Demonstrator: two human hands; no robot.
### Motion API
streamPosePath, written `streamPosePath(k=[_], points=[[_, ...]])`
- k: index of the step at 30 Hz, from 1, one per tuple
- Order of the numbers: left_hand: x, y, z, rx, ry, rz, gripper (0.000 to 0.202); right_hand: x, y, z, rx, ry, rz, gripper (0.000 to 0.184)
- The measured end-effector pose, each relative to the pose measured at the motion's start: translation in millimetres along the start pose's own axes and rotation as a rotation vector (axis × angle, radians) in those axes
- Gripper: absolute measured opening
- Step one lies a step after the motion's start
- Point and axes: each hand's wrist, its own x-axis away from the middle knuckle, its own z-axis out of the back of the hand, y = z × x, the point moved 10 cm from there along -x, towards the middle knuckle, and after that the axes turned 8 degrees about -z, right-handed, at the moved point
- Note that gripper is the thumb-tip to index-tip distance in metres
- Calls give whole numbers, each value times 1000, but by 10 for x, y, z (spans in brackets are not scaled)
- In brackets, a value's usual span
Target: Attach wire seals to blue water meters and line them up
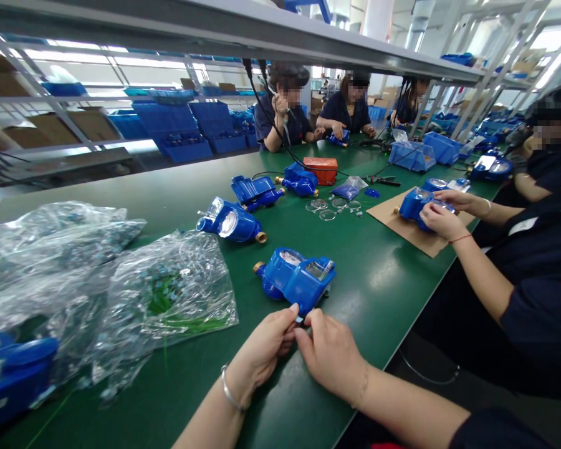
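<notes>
Fingertips (292, 310) of left hand (265, 344) pinched on pale piece (300, 320), nearside of blue meter (299, 277); right hand (334, 352) near meter, fingers (316, 319) curled, can't tell hold

An orange box (320, 171) stands near the worktop's (383, 274) far edge; clear round pieces (339, 203) and a small plastic bag (348, 188) of blue bits lie just beside it. By the right edge, a brown cardboard sheet (411, 236) lies under a co-worker's (537, 299) hands. Open blue bins (404, 159) sit farther along. Beyond the far edge, shelving (32, 92) carries cardboard boxes (93, 123); black cables (250, 78) hang above that edge.
</notes>
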Motion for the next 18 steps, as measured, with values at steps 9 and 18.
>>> streamPosePath(k=[9, 18], points=[[2, -77, -37, 71, 6, 93, 51, -40, -280, -62, 520, 89, 460, 16], [-47, -43, -34, 15, 20, 50, 49, -108, -65, -20, 305, 184, 94, 27]])
